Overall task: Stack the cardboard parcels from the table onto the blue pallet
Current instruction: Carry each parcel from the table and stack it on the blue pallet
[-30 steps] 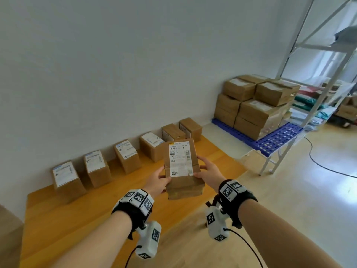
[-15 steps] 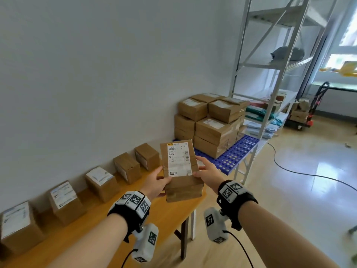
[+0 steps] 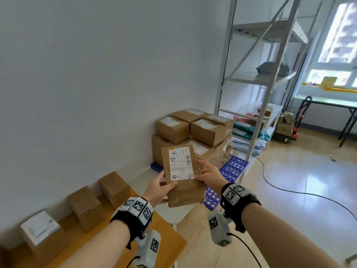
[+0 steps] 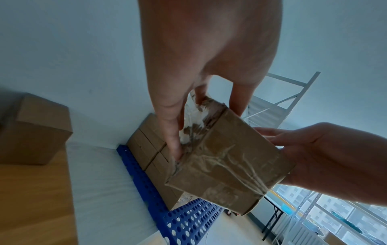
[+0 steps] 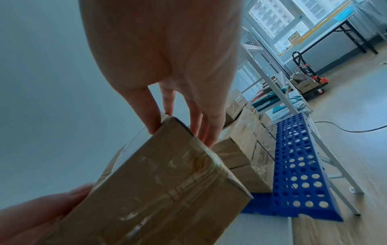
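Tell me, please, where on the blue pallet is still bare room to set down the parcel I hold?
The blue pallet is bare along its near edge, between the stacked boxes and the shelf rack leg. The wall side is crowded with boxes. Both hands grip the parcel.

Left hand (image 4: 201, 66) and right hand (image 4: 322, 155) gripping taped parcel (image 4: 228, 165); blue pallet (image 4: 184, 220) below

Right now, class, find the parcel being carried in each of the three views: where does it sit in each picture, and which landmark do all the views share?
Head view: the parcel sits at centre, label up, between both hands.
Left wrist view: centre-right, taped underside showing.
Right wrist view: lower centre-left.
Shared landmark: the blue pallet.
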{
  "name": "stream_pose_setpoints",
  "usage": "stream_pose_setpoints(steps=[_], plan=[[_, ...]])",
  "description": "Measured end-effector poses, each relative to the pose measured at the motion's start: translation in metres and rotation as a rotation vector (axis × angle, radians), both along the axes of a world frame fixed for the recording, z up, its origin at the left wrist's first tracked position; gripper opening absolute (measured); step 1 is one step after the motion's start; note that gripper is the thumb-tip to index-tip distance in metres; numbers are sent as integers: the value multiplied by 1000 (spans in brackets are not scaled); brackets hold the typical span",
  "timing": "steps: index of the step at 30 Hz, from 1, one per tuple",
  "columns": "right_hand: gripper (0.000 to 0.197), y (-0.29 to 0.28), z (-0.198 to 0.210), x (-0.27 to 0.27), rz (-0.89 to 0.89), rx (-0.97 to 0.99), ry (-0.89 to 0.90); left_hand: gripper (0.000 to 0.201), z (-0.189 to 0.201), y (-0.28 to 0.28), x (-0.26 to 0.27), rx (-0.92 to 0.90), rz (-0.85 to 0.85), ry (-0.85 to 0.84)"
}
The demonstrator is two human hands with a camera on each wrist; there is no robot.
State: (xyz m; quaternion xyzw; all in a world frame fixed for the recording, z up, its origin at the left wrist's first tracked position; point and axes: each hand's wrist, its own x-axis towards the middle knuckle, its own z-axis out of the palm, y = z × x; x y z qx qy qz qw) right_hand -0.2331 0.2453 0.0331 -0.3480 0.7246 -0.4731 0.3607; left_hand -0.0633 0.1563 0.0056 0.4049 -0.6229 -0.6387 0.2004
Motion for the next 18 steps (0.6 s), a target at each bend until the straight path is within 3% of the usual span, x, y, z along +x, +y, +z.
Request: stream_pose_setpoints(steps=[14, 18], plan=[[61, -71, -5, -148, 79, -19, 50, 66, -5, -52, -135, -16, -10, 57], [60, -93, -11, -188, 143, -37, 45, 91, -11, -58, -169, -7, 76, 34]])
